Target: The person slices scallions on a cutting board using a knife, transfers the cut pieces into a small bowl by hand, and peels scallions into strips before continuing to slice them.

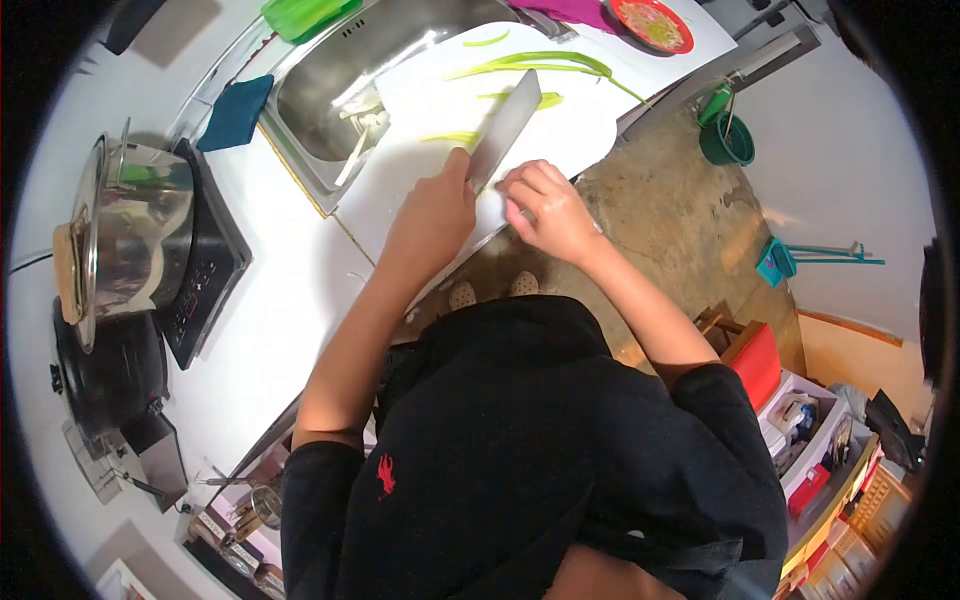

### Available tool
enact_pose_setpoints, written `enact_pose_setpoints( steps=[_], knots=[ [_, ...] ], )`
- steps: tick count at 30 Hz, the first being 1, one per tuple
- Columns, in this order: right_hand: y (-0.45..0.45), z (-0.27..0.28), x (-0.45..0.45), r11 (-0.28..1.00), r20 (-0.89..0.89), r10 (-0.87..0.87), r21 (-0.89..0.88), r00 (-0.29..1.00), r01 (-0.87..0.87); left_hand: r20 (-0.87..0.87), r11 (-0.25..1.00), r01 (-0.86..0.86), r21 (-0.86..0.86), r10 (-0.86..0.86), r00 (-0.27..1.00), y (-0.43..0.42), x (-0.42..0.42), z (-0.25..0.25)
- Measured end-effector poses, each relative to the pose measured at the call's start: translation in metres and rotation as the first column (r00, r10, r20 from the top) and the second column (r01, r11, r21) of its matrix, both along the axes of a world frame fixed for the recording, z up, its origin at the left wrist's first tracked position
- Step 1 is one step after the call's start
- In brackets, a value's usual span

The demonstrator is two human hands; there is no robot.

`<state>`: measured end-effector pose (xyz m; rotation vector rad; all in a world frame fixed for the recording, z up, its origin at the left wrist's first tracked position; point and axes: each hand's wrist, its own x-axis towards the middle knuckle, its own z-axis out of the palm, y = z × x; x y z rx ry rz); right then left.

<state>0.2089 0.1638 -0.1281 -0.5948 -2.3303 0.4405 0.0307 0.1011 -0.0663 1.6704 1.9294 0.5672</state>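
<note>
My left hand (437, 215) is wrapped round the handle of a knife (508, 125), its broad blade pointing up and right over a white cutting board (590, 125). My right hand (545, 205) is at the board's near edge, right of the blade's lower end. Its fingers are curled together, and whatever is between the fingertips is too small to make out. Cut green stalks (452, 137) lie left of the blade, and another piece (550, 100) shows just right of it. A bundle of long green stalks (560, 62) rests across the far part of the board.
A steel sink (310, 110) with pale scraps is left of the board. Farther left are a dark cloth (236, 113) and a steel pot (150, 230) on a black cooktop (212, 262). A red bowl (652, 25) sits far right; a green bucket (727, 140) stands on the floor.
</note>
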Motion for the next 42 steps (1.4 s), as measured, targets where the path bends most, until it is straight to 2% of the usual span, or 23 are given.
enact_pose_setpoints(
  steps=[4, 9, 12, 15, 22, 24, 27, 29, 32, 33, 34, 36, 40, 42],
  knots=[
    [-0.003, 0.0, -0.008, 0.999, 0.055, 0.025, 0.037, 0.998, -0.027, 0.003, 1.0, -0.001, -0.009, 0.001, 1.0, -0.001, 0.001, 0.003],
    [-0.004, -0.005, -0.007, 1.0, 0.074, 0.022, -0.022, 0.997, -0.02, -0.04, 0.999, -0.023, -0.033, 0.022, 0.999, -0.01, -0.002, 0.016],
    [-0.002, -0.007, -0.007, 1.0, 0.083, 0.025, -0.021, 0.996, -0.023, -0.133, 0.993, 0.007, -0.114, -0.022, 0.991, -0.024, -0.004, 0.026],
    [-0.002, -0.008, -0.007, 0.999, 0.085, 0.026, -0.029, 0.996, -0.024, -0.123, 0.984, -0.004, -0.178, -0.019, 0.992, -0.034, -0.005, 0.021],
    [-0.003, -0.004, -0.011, 1.0, 0.054, -0.002, -0.011, 0.999, 0.002, -0.102, 0.998, 0.025, -0.062, -0.031, 0.994, -0.006, 0.001, 0.002],
    [0.0, -0.003, -0.012, 0.997, 0.014, 0.013, -0.082, 1.0, -0.011, -0.073, 0.999, 0.018, -0.043, -0.021, 0.997, 0.001, -0.002, 0.003],
    [0.011, 0.001, -0.011, 0.985, -0.066, -0.077, -0.161, 0.995, 0.066, 0.163, 0.992, -0.038, 0.116, 0.019, 0.986, -0.02, -0.021, 0.009],
    [0.024, 0.004, -0.008, 0.962, -0.065, -0.151, -0.238, 0.986, 0.132, 0.134, 0.985, -0.156, 0.079, 0.145, 0.98, -0.046, -0.042, 0.018],
    [0.044, 0.006, -0.008, 0.938, 0.045, -0.26, -0.226, 0.965, 0.263, 0.352, 0.941, -0.286, -0.182, 0.334, 0.874, -0.084, -0.073, 0.03],
    [0.05, 0.002, -0.007, 0.931, 0.125, -0.245, -0.246, 0.961, 0.27, 0.407, 0.91, -0.323, -0.258, 0.406, 0.818, -0.097, -0.079, 0.033],
    [0.052, 0.003, -0.009, 0.938, 0.133, -0.227, -0.237, 0.965, 0.254, 0.452, 0.873, -0.353, -0.335, 0.478, 0.753, -0.108, -0.084, 0.036],
    [0.053, 0.005, -0.014, 0.951, 0.154, -0.187, -0.219, 0.97, 0.218, 0.462, 0.853, -0.381, -0.356, 0.515, 0.722, -0.125, -0.092, 0.025],
    [0.047, 0.016, -0.033, 0.917, 0.23, -0.119, -0.348, 0.966, 0.196, 0.456, 0.826, -0.401, -0.397, 0.557, 0.694, -0.138, -0.092, 0.003],
    [0.042, 0.02, -0.04, 0.902, 0.258, -0.104, -0.382, 0.96, 0.201, 0.524, 0.837, -0.36, -0.412, 0.541, 0.657, -0.136, -0.086, 0.001]
  ],
)
